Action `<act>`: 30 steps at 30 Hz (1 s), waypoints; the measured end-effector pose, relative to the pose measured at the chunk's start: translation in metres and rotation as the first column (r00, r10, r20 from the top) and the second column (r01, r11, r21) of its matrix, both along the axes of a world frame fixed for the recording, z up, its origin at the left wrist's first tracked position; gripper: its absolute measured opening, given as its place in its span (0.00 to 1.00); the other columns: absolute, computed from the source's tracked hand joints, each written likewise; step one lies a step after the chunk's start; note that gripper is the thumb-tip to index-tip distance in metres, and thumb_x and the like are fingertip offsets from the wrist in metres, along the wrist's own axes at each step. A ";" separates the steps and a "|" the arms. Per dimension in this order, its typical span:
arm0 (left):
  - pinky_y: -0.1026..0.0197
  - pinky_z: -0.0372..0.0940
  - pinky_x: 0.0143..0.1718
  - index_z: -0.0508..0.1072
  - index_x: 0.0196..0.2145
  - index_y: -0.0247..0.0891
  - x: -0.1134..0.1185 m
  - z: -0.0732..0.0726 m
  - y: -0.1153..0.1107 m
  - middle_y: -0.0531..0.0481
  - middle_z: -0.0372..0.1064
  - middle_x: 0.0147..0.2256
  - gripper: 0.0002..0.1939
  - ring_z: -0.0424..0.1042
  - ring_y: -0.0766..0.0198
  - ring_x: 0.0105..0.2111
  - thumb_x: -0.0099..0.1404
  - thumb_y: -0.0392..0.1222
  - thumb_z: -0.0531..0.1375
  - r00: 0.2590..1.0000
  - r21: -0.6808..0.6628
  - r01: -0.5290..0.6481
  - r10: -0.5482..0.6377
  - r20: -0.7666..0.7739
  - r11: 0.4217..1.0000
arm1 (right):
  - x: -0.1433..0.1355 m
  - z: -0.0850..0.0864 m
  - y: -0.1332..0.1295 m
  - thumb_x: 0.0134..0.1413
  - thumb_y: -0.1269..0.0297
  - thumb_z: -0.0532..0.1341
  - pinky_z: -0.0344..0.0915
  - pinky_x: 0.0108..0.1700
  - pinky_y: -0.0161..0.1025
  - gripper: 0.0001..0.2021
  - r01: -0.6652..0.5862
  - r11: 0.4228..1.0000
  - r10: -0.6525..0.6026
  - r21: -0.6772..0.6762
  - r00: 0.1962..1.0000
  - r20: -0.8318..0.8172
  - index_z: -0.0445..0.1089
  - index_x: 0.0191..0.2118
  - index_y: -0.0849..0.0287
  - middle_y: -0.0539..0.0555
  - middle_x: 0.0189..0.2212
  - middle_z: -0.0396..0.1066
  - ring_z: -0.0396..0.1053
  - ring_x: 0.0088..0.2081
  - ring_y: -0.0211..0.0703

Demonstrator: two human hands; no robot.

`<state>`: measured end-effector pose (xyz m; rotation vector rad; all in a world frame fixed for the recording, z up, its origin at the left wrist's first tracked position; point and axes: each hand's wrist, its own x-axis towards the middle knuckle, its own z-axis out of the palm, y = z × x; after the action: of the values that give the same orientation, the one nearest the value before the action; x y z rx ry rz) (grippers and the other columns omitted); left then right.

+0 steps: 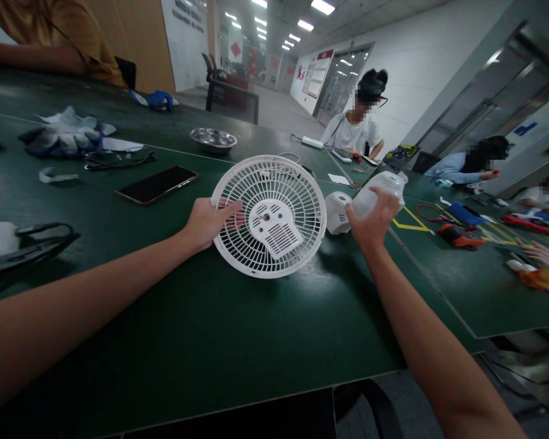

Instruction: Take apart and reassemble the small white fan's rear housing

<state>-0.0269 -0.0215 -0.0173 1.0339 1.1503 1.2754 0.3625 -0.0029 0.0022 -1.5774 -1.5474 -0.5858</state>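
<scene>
A round white fan grille (281,228) is held tilted up over the green table, its slotted centre plate facing me. My left hand (210,221) grips the left rim, with the thumb over the front and fingers showing through the ribs behind. Closed around a white plastic fan housing (387,183) is my right hand (373,219), to the right of the grille. Another white vented part (338,212) shows between the grille and my right hand; I cannot tell whether it is joined to the housing.
On the green table (256,360) lie a phone (158,185), a metal bowl (213,140), gloves (68,133) and a white adapter with a cable (0,244). An orange multimeter (460,236) lies at right. Several people sit around the table.
</scene>
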 end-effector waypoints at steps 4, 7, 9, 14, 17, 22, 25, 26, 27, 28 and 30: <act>0.55 0.79 0.36 0.80 0.36 0.37 0.000 -0.001 0.000 0.44 0.81 0.35 0.01 0.82 0.56 0.34 0.65 0.36 0.68 1.000 0.006 0.002 -0.002 0.020 1.000 | 0.031 0.002 0.004 0.42 0.60 0.71 0.52 0.67 0.67 0.43 0.182 0.973 -0.153 0.142 0.970 -0.191 0.56 0.65 0.56 0.66 0.62 0.58 0.54 0.66 0.67; 0.55 0.79 0.36 0.81 0.37 0.36 0.001 0.001 -0.002 0.44 0.81 0.35 0.01 0.82 0.56 0.34 0.65 0.35 0.68 1.000 -0.001 -0.005 0.005 0.021 1.000 | 0.054 -0.017 0.018 0.38 0.59 0.73 0.63 0.62 0.63 0.48 0.117 0.992 -0.122 -0.042 0.859 -0.498 0.51 0.65 0.56 0.64 0.58 0.66 0.67 0.59 0.63; 0.55 0.80 0.36 0.80 0.37 0.36 0.001 0.002 -0.003 0.44 0.81 0.35 0.02 0.82 0.56 0.34 0.65 0.34 0.68 1.000 -0.003 -0.002 0.002 0.020 1.000 | 0.064 -0.031 0.027 0.33 0.56 0.76 0.67 0.59 0.59 0.44 0.070 0.988 -0.143 -0.140 0.773 -0.618 0.58 0.58 0.55 0.61 0.53 0.71 0.72 0.54 0.61; 0.55 0.79 0.36 0.80 0.35 0.36 0.001 0.000 -0.001 0.45 0.81 0.33 0.00 0.82 0.58 0.32 0.65 0.34 0.68 1.000 -0.005 -0.013 0.013 0.016 1.000 | 0.066 -0.035 0.035 0.29 0.53 0.78 0.68 0.58 0.58 0.37 0.174 0.979 -0.201 -0.106 0.747 -0.634 0.63 0.47 0.54 0.60 0.48 0.75 0.74 0.52 0.61; 0.55 0.79 0.36 0.80 0.36 0.36 0.001 -0.001 0.000 0.45 0.81 0.34 0.01 0.82 0.58 0.32 0.65 0.35 0.68 1.000 -0.006 0.005 -0.004 0.015 1.000 | 0.056 -0.020 0.033 0.35 0.53 0.76 0.70 0.55 0.55 0.35 0.202 0.976 -0.110 0.077 0.770 -0.629 0.61 0.49 0.56 0.61 0.47 0.76 0.76 0.50 0.60; 0.58 0.78 0.35 0.80 0.35 0.37 0.001 0.003 -0.002 0.45 0.81 0.33 0.01 0.82 0.59 0.33 0.65 0.36 0.68 1.000 -0.007 -0.001 0.001 -0.015 1.000 | 0.028 -0.002 0.027 0.41 0.51 0.73 0.73 0.49 0.51 0.33 0.025 0.972 0.116 0.234 0.815 -0.568 0.58 0.50 0.54 0.61 0.48 0.76 0.78 0.48 0.56; 0.58 0.78 0.36 0.80 0.35 0.38 0.003 0.006 -0.004 0.45 0.81 0.34 0.01 0.82 0.58 0.34 0.66 0.36 0.68 1.000 -0.015 -0.010 0.010 -0.026 1.000 | 0.008 -0.006 0.023 0.42 0.49 0.72 0.72 0.50 0.53 0.34 -0.035 0.990 0.105 0.135 0.828 -0.550 0.59 0.51 0.55 0.61 0.47 0.76 0.77 0.48 0.58; 0.58 0.78 0.36 0.80 0.35 0.38 0.003 0.006 -0.005 0.45 0.81 0.34 0.01 0.82 0.58 0.35 0.66 0.36 0.68 1.000 -0.014 -0.010 0.010 -0.027 1.000 | 0.002 -0.008 0.021 0.41 0.48 0.73 0.72 0.51 0.54 0.35 -0.041 0.997 0.074 0.072 0.835 -0.545 0.59 0.51 0.55 0.61 0.48 0.76 0.77 0.49 0.59; 0.58 0.78 0.36 0.80 0.35 0.37 0.003 0.006 -0.005 0.46 0.81 0.34 0.01 0.82 0.58 0.35 0.66 0.36 0.68 1.000 -0.010 -0.007 0.007 -0.025 1.000 | -0.003 -0.011 0.020 0.40 0.47 0.73 0.71 0.52 0.55 0.35 -0.043 0.999 0.040 0.007 0.843 -0.536 0.60 0.51 0.55 0.62 0.48 0.76 0.76 0.49 0.60; 0.58 0.78 0.36 0.80 0.35 0.37 0.003 0.006 -0.005 0.46 0.81 0.34 0.01 0.82 0.58 0.34 0.66 0.36 0.68 1.000 -0.004 -0.001 0.001 -0.020 1.000 | -0.008 -0.014 0.019 0.39 0.46 0.73 0.70 0.52 0.56 0.36 -0.047 0.998 0.012 -0.052 0.850 -0.526 0.60 0.51 0.55 0.62 0.49 0.76 0.76 0.50 0.61; 0.58 0.78 0.36 0.80 0.35 0.37 0.002 0.006 -0.005 0.46 0.81 0.34 0.01 0.82 0.59 0.34 0.66 0.36 0.68 1.000 0.005 0.011 -0.011 -0.005 1.000 | -0.013 -0.018 0.018 0.39 0.46 0.73 0.70 0.53 0.56 0.36 -0.050 0.992 -0.016 -0.116 0.859 -0.512 0.61 0.52 0.55 0.63 0.49 0.76 0.75 0.50 0.61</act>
<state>-0.0248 -0.0267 -0.0116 1.0463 1.1448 1.2679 0.3496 0.0148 -0.0162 -1.6418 -1.2020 -0.0365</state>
